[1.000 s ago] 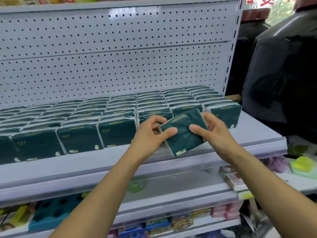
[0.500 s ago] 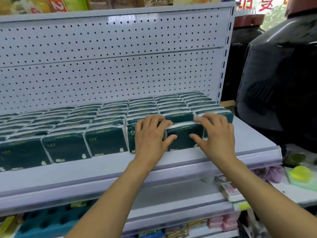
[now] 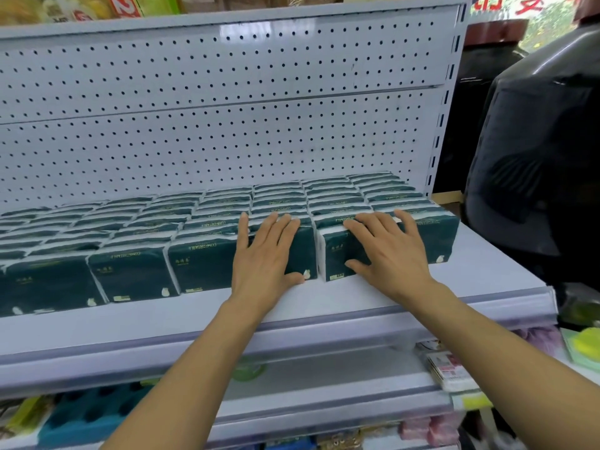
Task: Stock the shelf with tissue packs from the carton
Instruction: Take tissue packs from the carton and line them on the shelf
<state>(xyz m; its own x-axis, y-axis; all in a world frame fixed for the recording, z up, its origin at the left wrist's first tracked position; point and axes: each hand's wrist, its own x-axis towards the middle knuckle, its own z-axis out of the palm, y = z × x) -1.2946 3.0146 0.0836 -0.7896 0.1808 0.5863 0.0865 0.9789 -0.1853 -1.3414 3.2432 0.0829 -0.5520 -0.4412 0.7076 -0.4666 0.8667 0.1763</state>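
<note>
Dark green tissue packs (image 3: pixel 136 274) stand in several rows across the white shelf (image 3: pixel 487 274), filling it back to the pegboard. My left hand (image 3: pixel 264 254) lies flat with straight fingers against the front face of one front-row pack (image 3: pixel 305 251). My right hand (image 3: pixel 386 248) presses flat on the neighbouring front pack (image 3: pixel 334 258), fingers spread over its face and top edge. Both packs stand upright in line with the front row. The carton is out of view.
A white pegboard (image 3: pixel 227 131) backs the shelf. Lower shelves hold a blue foam tray (image 3: pixel 91 414), small boxed goods (image 3: pixel 448 368) and pink packs (image 3: pixel 428 430). A large dark wrapped object (image 3: pixel 535 157) stands to the right of the shelf end.
A second ago both hands held one tilted pack in front of the row. It now stands upright in the front row, and both hands have gone flat against the pack faces.
</note>
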